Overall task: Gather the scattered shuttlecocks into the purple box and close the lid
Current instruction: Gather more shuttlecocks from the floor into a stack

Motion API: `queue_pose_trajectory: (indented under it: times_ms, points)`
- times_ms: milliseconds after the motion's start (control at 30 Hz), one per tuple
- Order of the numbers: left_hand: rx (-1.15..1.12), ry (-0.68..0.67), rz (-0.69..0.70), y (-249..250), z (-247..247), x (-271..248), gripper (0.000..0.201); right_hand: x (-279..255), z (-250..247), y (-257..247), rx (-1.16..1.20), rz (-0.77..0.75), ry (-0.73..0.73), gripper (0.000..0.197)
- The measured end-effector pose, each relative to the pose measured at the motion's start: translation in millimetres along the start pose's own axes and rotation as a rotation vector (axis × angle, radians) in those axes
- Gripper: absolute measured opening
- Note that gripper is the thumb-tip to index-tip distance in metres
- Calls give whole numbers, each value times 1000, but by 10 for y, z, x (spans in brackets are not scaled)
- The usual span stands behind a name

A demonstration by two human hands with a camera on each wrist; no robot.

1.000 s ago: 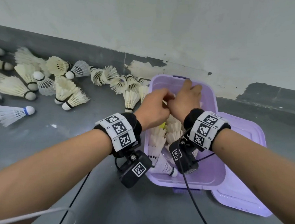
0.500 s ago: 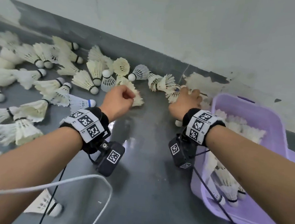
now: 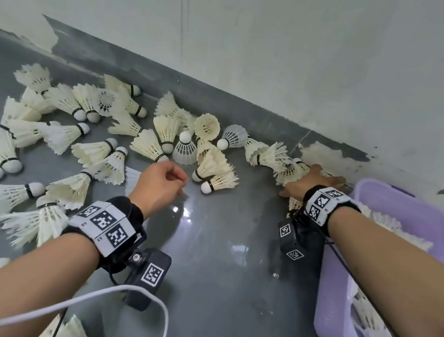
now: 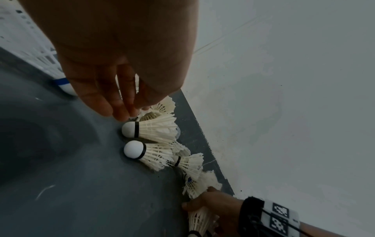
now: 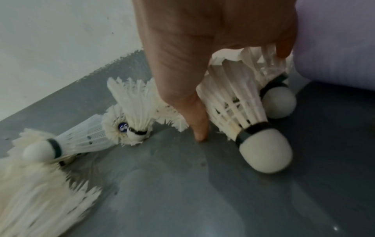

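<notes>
My right hand (image 3: 311, 182) curls around shuttlecocks (image 5: 239, 102) beside the purple box (image 3: 410, 211) for a short transfer; my left hand (image 3: 160, 183) hovers loosely curled, empty.

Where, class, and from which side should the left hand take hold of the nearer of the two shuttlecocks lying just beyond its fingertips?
Probably at the black-banded neck, just behind the white cork. The shuttlecock lies on its side, cork toward the left hand, so come from above, pinching across it. The feather skirt looks too crushable to grip.
</notes>
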State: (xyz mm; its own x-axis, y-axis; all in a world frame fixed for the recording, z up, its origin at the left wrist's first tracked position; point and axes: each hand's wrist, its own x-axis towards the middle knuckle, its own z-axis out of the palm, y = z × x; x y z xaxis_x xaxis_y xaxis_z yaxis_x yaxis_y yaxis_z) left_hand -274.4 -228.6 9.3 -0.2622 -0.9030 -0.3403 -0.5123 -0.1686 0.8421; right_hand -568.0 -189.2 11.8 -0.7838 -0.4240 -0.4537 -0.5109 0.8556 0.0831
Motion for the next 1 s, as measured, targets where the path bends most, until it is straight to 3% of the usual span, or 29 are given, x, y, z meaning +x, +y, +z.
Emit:
queue_pose_trajectory:
  times_ms: [100,233,300,367,533,600,700,800,867,1000]
  points:
    - [-8,-30,-6,-16,-28,-17,16,59,-95,24,-81,-93,-53,119]
    - [-33,-19,-32,-28,-91,-21,18,-139,-139,-3,-69,-174,-48,90]
    - [-30,-14,-37,-13,-100,-39,18,-271,-58,-51,-25,-230,-34,85]
    - [-26,-15,-33,27,-79,-66,17,-412,50,-109,32,-309,-38,82]
    - [-29,-15,-28,162,31,-69,15,-830,307,-311,83,-563,-123,54]
    - [-21,-7,-22,185,63,-73,17,-967,374,-370,122,-666,-157,58]
    - [8,10,-26,184,72,-97,24,-1086,365,-421,183,-773,-138,81]
    - [-15,-16,-37,207,53,-158,41,-1144,268,-404,317,-786,-105,89]
    - [8,-108,-16,231,43,-215,58,-1166,215,-362,405,-793,-106,88]
    - [356,-290,134,218,106,-290,85,-1213,162,-282,523,-845,-127,68]
